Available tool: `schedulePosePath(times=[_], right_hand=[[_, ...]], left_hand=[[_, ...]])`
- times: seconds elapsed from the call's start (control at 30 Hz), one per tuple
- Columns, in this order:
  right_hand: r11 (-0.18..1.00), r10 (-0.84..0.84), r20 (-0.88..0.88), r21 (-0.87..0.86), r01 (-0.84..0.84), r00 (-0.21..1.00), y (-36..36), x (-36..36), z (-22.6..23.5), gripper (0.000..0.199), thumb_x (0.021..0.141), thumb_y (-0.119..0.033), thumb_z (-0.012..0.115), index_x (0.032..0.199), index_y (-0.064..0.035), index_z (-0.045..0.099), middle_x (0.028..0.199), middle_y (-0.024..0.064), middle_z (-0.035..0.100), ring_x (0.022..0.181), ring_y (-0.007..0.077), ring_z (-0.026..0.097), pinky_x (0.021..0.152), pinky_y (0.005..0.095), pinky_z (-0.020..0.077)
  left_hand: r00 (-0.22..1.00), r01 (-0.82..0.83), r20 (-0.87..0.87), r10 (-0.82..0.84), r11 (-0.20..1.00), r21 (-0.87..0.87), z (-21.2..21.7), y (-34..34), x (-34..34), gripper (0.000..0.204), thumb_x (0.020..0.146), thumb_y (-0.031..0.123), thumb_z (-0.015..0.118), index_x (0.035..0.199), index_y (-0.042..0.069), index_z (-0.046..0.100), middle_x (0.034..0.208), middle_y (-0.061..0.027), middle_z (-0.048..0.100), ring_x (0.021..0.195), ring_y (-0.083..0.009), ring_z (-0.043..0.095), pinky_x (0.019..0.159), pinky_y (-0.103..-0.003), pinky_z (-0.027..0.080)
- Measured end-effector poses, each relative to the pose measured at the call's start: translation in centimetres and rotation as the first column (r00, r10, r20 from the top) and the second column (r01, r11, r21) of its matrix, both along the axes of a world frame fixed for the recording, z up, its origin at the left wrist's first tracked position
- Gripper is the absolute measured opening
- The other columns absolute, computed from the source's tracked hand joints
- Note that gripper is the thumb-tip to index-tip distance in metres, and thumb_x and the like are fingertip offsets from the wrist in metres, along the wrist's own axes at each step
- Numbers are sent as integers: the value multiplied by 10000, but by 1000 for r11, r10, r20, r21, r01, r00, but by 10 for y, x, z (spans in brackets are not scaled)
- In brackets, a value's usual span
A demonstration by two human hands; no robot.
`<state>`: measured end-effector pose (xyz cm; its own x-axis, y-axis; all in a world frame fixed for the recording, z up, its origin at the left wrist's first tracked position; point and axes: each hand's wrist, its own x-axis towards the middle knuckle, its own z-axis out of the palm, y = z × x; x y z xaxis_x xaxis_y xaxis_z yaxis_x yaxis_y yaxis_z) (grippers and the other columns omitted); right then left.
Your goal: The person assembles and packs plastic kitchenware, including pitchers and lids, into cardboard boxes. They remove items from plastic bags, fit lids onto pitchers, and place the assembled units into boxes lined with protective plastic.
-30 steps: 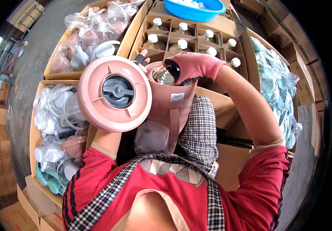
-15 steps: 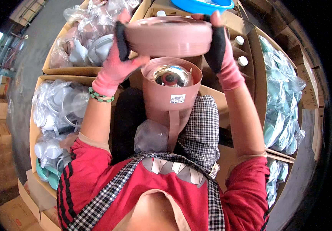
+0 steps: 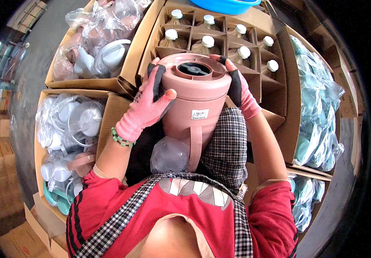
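Note:
A pink flask body with a side handle and a small white label stands between my legs. On its top sits a round pink cover, with a raised ring and a dark centre. My left hand, in a pink and black glove, curls round the cover's left side, its thumb lifted. Against the right edge press the fingers of my right hand, gloved alike. The shiny inner liner is hidden beneath the cover. A clear plastic bag with a rounded shape lies beside the handle.
Beyond the flask, a divided carton holds several glass liners with white caps. Cartons of bagged pink and grey parts and pale parts stand left. Bagged green parts fill the right carton. A blue basin is at the far edge.
Both hands have lowered the pink cover from above the flask onto its top. The shiny liner has gone out of sight, and the capped liners behind now show.

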<state>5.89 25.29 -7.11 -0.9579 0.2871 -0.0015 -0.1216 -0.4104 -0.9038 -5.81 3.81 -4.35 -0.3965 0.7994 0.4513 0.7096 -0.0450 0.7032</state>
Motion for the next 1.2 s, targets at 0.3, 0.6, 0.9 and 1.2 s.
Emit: schedulePosePath(times=[0.3,0.6,0.9,1.2], right_hand=[[599,-569,-26,672,435,822,-23,19,28,499,810,-390,447,1090,23,447,1035,197,480,975,293,456,859,359,343],[767,-436,-140,459,448,889,-53,17,28,462,830,-399,429,1080,-11,448,1001,111,506,926,183,485,841,290,352],[785,-428,-44,476,396,903,-68,10,47,435,851,-304,423,1141,20,406,1099,118,463,991,167,435,857,272,334],[996,-80,95,-36,84,992,7,-2,7,538,827,-369,456,1179,25,356,1115,133,464,994,188,474,869,304,378]], left_hand=[[945,-22,325,29,999,-23,2,13,-44,384,869,300,376,1134,30,442,1157,-125,431,1121,-191,351,948,-298,265],[400,250,887,-231,958,137,-12,26,-63,400,871,238,382,1155,-43,397,1115,-144,472,1002,-193,477,865,-276,376],[484,10,846,-221,969,248,4,36,-33,416,840,357,437,1010,-15,513,981,-106,538,898,-152,503,784,-272,401],[958,-144,-272,94,975,-171,53,-7,56,660,748,465,481,1117,-73,378,1090,-334,329,1020,-472,334,887,-482,280]])
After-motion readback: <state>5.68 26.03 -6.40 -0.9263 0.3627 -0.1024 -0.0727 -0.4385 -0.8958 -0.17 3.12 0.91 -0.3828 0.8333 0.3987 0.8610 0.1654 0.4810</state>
